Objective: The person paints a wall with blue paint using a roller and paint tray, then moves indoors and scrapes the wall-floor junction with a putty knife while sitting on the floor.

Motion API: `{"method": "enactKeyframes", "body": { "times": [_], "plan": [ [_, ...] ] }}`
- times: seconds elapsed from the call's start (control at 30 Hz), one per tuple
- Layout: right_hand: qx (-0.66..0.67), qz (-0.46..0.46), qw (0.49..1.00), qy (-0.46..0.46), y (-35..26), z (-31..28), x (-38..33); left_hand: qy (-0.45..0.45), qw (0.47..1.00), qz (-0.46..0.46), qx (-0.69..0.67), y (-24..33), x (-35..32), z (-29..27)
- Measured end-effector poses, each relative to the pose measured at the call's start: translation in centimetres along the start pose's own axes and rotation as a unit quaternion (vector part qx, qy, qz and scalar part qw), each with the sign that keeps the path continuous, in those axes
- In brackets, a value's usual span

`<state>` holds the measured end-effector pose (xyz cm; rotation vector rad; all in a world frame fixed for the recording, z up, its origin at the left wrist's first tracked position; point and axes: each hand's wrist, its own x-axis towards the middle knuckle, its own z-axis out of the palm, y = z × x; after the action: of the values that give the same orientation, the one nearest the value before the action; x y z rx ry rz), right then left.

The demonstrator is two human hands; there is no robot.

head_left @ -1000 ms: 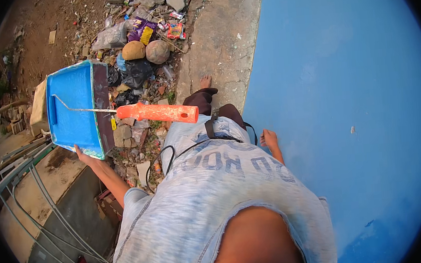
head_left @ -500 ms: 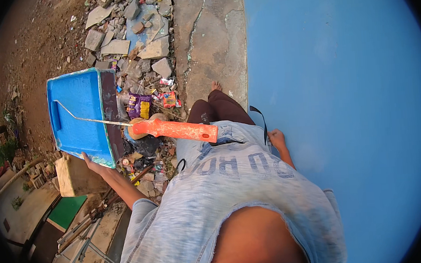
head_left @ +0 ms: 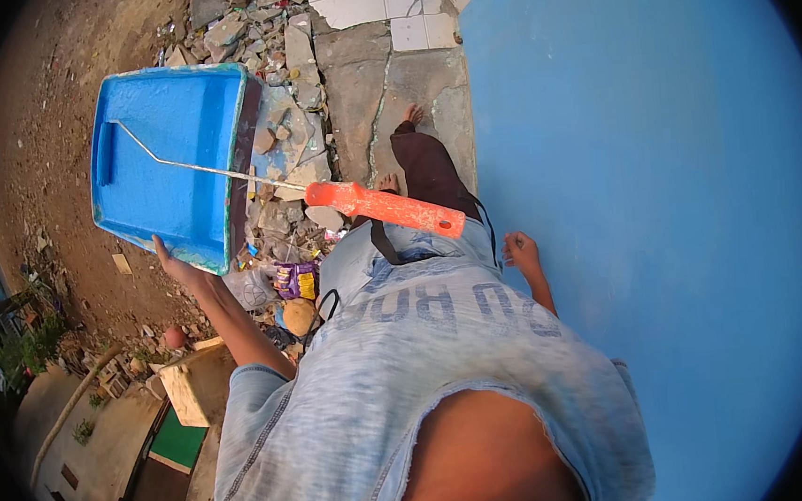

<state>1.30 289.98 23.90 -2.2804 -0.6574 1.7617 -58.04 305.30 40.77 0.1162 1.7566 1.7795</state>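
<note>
Blue paint tray (head_left: 168,165) swung upward above left hand (head_left: 174,265).

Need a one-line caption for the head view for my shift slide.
Left hand holds a blue paint tray with an orange-handled roller resting in it; right hand hangs empty beside a blue wall.

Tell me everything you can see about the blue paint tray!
The blue paint tray is a shallow rectangular pan, plastic by its look, coated in blue paint, with worn, grimy edges and a dark rim on its right side. The person's left hand holds it up from below at its near edge, above dirt and rubble. A paint roller rests in it: the thin metal frame crosses the tray, and the orange handle sticks out past its right side toward the blue wall.
</note>
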Motion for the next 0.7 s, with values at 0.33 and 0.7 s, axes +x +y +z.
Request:
{"method": "enactKeyframes", "body": {
  "times": [0.33, 0.7],
  "plan": [
    [0.059, -0.022, 0.997, 0.045, -24.3, -9.7, 11.9, -0.122, 0.991, -0.024, 0.057, 2.1, 7.0, 38.1],
    [0.070, 0.074, 0.991, 0.091, -44.3, -7.6, 20.4, -0.252, 0.957, -0.102, 0.102, 3.2, 20.8, 75.7]
  ]
}}
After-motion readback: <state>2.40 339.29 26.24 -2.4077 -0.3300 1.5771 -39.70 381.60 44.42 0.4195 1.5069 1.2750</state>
